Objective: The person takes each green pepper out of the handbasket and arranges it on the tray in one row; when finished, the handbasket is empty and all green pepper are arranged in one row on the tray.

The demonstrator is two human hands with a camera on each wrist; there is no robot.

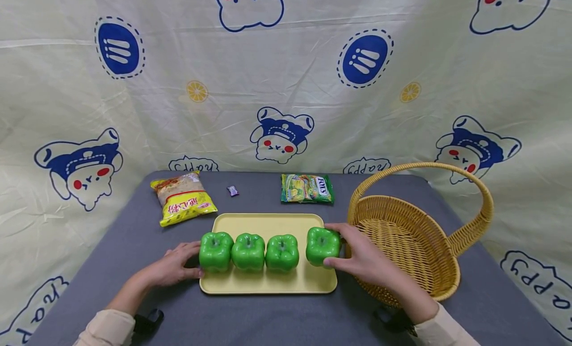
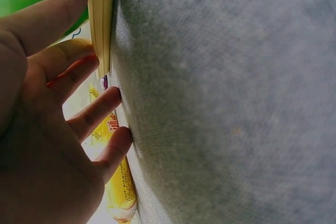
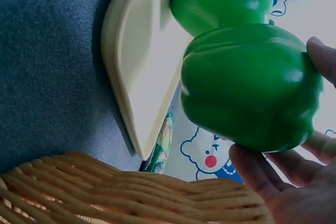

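Three green bell peppers stand side by side on a pale yellow tray (image 1: 268, 284): the left one (image 1: 216, 251), the middle one (image 1: 248, 251) and the third (image 1: 282, 252). My right hand (image 1: 364, 254) grips a fourth green bell pepper (image 1: 322, 246) between thumb and fingers. In the right wrist view this held pepper (image 3: 252, 87) is raised over the tray's right end, beside the basket. My left hand (image 1: 172, 264) is at the tray's left edge next to the left pepper. Its thumb and fingertips touch the tray's rim (image 2: 102, 24), with the other fingers spread on the table.
A wicker basket (image 1: 397, 207) with a tall handle stands right of the tray, under my right forearm. Behind the tray lie a yellow snack bag (image 1: 185, 199), a small purple packet (image 1: 233, 191) and a green snack packet (image 1: 307, 188). A printed curtain hangs behind the grey table.
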